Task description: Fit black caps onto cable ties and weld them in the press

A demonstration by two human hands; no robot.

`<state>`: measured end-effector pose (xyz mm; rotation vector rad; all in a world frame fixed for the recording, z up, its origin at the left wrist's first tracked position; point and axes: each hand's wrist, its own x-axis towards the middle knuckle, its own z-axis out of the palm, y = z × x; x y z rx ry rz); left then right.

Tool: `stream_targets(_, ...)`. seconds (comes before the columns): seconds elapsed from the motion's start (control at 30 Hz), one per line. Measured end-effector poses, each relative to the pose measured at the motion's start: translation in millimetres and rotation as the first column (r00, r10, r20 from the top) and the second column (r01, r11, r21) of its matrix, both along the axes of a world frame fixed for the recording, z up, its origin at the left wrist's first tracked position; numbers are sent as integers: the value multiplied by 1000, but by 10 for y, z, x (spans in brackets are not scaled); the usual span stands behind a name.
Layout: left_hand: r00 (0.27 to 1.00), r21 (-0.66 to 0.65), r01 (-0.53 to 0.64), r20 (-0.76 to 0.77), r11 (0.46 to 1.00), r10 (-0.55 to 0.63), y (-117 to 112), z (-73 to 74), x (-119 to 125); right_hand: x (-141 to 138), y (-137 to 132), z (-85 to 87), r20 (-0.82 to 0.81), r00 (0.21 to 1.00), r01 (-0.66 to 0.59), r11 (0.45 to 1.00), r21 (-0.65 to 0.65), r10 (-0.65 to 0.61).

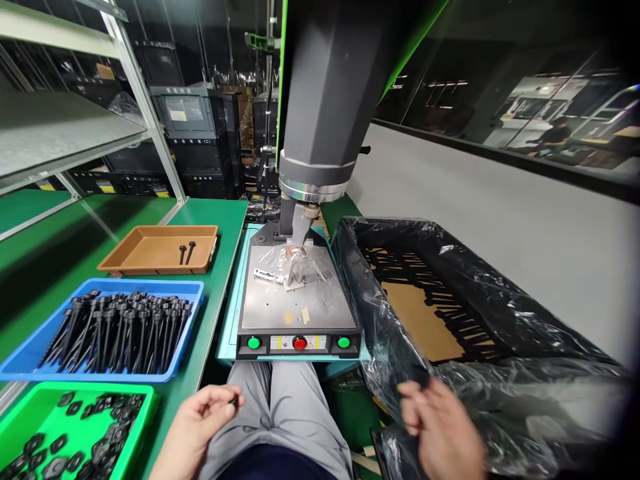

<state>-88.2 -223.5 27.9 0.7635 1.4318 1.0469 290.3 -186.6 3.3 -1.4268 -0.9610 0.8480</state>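
My left hand (207, 420) is over my lap, closed, with thumb and fingertips pinching a small black part (233, 401). It is mostly covered by the fingers. To its left a green tray (150, 408) holds loose black square-looking pieces (116, 433). Beside the plastic-lined box (480, 280), at its near left edge, is my right hand (443, 423), smeared by motion. Its fingers look partly curled; a dark patch shows by the fingertips, and I cannot tell whether it is held.
Ahead stands a press-like machine (320, 100) above a metal plate (270, 313) with a plastic-wrapped fixture, two green buttons and a red one. A blue tray (193, 320) holds many black ribbed bolt-like parts. Two more lie in a brown tray (150, 247). Black parts line the box's cardboard.
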Motion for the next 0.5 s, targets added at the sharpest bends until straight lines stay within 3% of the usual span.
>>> stream_targets(0.07,996,54,-28,85,998,24,84,-31,194,-560,39,-19,-73,958,-282,956,-80,276)
stream_targets(0.13,992,106,-42,126,993,28,150,-14,332,-1045,37,-59,-61,838,-545,831,-115,541)
stream_targets(0.2,988,143,-19,152,990,-3,183,32,422,-1380,14,-91,-25,694,-718,688,-108,720)
stream_targets(0.27,982,162,8,186,987,-39,186,76,475,-1557,-8,-96,-9,625,-779,623,-68,780)
stream_targets(0.5,982,147,10,187,989,-38,157,75,494,-1564,-22,-60,22,585,-810,586,-16,811)
